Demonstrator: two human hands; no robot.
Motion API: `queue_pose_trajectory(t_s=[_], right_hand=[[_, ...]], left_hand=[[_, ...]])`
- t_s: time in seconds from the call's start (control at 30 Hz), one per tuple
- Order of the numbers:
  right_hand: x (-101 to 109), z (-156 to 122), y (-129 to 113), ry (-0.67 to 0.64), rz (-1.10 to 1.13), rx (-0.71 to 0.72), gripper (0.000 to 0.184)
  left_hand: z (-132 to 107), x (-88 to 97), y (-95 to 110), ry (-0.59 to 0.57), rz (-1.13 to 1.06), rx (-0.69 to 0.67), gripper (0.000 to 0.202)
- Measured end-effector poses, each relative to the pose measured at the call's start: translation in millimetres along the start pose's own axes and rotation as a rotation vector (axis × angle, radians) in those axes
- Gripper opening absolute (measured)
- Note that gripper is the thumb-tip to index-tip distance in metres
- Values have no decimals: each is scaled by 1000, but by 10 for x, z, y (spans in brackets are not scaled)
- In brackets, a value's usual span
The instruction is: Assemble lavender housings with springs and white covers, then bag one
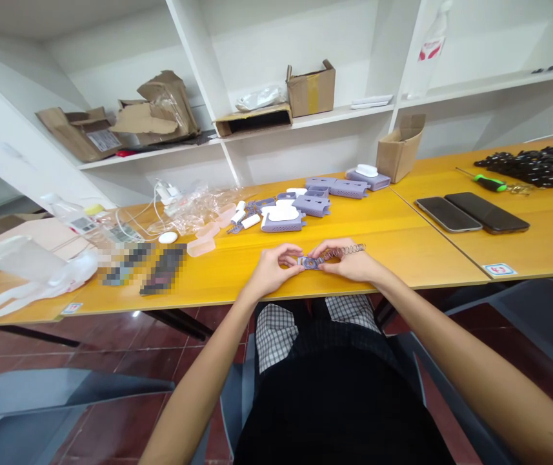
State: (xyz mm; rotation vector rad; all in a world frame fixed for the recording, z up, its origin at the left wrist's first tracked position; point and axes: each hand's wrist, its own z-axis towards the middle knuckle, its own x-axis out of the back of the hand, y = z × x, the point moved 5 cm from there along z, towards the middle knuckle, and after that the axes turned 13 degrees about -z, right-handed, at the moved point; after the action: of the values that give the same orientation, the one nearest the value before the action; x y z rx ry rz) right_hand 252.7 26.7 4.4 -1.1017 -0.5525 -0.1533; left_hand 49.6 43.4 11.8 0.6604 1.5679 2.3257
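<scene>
Both my hands meet over the front edge of the yellow table (382,226). My left hand (272,268) pinches a small purple round part (309,262) between thumb and fingers. My right hand (346,259) has its fingers closed on the same part and on a coiled metal spring (348,250), whose free end sticks out to the right past my knuckles. Just behind my hands lie several purple and white plastic housings (283,219), and more housings (348,187) lie farther back.
Two dark phones (470,213) lie to the right, with a green-handled screwdriver (489,183) and a pile of black parts (542,165) beyond. A small cardboard box (399,148) stands at the back. Clear bags, cables and a white jug (19,261) crowd the left. Shelves behind hold torn cartons.
</scene>
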Motion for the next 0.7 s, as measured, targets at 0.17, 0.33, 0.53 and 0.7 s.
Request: queue_pose_trajectory(t_s=[0.17,0.33,0.53,0.7], right_hand=[[48,3,-197,-51,-166,82,29],[65,0,-335,-62,-270,154,36],[70,-15,-418,-107,-402,155,36],[47,2,-445,-122,-457,104,35]], left_hand=[[2,-1,-37,-30,-102,83,33],[5,-3,-44,-41,-122,94,31],[18,-13,-45,-49,-140,70,33],[16,-18,-41,-53,-140,64,32]])
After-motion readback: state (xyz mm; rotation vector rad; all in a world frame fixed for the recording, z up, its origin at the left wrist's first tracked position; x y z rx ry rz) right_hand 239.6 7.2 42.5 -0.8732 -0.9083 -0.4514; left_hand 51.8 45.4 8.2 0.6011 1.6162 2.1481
